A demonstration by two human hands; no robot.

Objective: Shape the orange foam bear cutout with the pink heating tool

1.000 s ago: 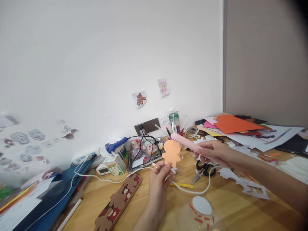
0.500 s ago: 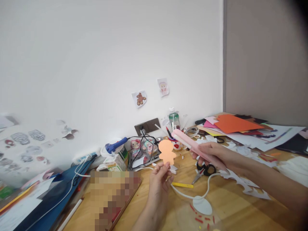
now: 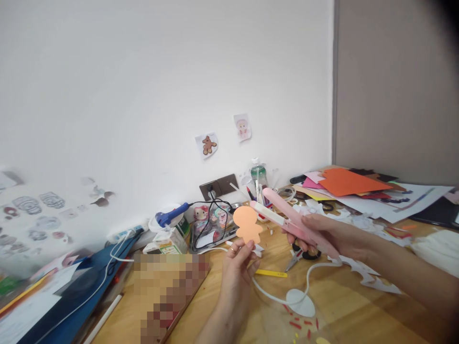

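Pinched at its lower edge, an orange doll-shaped foam or paper cutout [image 3: 246,223] stands upright in my left hand [image 3: 241,263]. My right hand [image 3: 315,234] is wrapped round a pink hair straightener [image 3: 287,208], whose two arms are spread apart. The straightener's tips are just right of the cutout's head, not touching it. A white cord [image 3: 309,279] runs from the straightener's handle down across the wooden table. Below my right hand lie scissors [image 3: 299,255] with black handles, and a yellow strip-like tool [image 3: 271,273] is beside them.
A blue glue gun [image 3: 172,216] rests on a white tub at the back. Coloured paper sheets [image 3: 353,181] are piled at the right, with white paper scraps [image 3: 373,277] nearer. A white oval [image 3: 300,303] and small red pieces [image 3: 296,325] lie in front. A pixelated area covers the left.
The straightener's arms have opened apart in my right hand; they were closed together before. My left hand keeps the cutout in nearly the same place.
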